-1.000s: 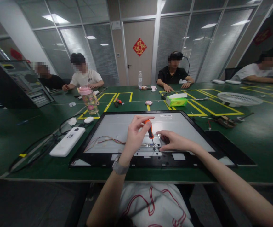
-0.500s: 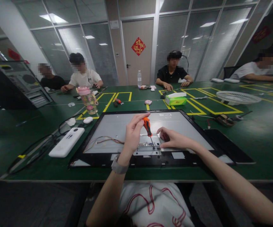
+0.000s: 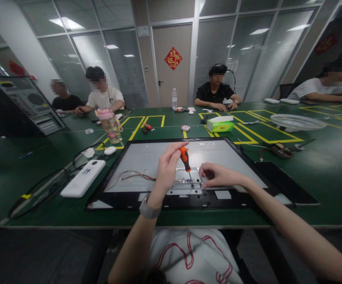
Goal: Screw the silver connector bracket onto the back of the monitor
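My left hand [image 3: 167, 165] holds an orange and black screwdriver [image 3: 185, 158] by its handle, fingers extended over the top end. Its shaft points down, the tip meeting a small metal bracket [image 3: 185, 192] on the back of a flat display panel [image 3: 141, 156]. To the right of the shaft, my right hand [image 3: 218, 175] rests low over the panel. Its fingers are curled, with a gap between them and the thumb, whose tip is at the bracket's right end. Thin coloured wires [image 3: 133, 173] run left from the bracket.
Left of the panel lie a white power bank [image 3: 83, 179], black cables [image 3: 45, 189] and a pink-lidded bottle [image 3: 110, 125]. Beyond it are a green tissue pack [image 3: 220, 125] and pliers [image 3: 147, 127]. A dark slab [image 3: 286, 183] lies right. Several people sit around the table.
My right hand has shifted slightly right, its fingers curling a little more. My left hand and the screwdriver stay nearly in place. Across the table, a person's hands have moved closer together.
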`<state>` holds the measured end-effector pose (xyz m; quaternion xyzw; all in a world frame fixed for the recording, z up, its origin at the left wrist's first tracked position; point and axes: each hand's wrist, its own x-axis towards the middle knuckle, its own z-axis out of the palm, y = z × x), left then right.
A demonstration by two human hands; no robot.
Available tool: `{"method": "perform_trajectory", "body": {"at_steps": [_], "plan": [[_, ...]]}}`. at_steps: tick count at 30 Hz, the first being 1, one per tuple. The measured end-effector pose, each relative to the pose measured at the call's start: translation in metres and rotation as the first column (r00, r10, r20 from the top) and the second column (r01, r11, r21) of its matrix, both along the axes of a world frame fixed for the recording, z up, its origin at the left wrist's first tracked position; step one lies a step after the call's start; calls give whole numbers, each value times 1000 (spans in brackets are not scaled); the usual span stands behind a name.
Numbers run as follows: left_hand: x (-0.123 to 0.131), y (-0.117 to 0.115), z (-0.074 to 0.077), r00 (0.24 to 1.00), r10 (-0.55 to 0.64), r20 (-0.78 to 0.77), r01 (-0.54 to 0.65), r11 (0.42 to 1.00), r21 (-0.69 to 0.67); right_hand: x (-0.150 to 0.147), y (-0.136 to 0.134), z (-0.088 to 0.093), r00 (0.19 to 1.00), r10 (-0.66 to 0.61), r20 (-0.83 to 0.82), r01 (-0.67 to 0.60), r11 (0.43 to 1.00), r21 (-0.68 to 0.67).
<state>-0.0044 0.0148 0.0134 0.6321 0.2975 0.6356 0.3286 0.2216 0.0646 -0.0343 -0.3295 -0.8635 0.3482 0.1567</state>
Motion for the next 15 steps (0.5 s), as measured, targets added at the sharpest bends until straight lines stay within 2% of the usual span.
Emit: {"method": "perform_trajectory", "body": {"at_steps": [3,8,13,15], "plan": [[0,-1,0,999,-50,-13,50,998,-23,0,0,-1,1000,-1,-6,1,1000,0],[-1,0,-1,997,51,-49,-50,998,34,0,1,-3,1000,2,-13,-2,1000,3],[0,-1,0,988,-153,4,153,987,-37,0,1,-3,1000,-12,-6,12,1000,5],[1,-1,1,991,-131,-14,130,990,-49,0,2,-4,1000,-11,-3,11,1000,7]]}}
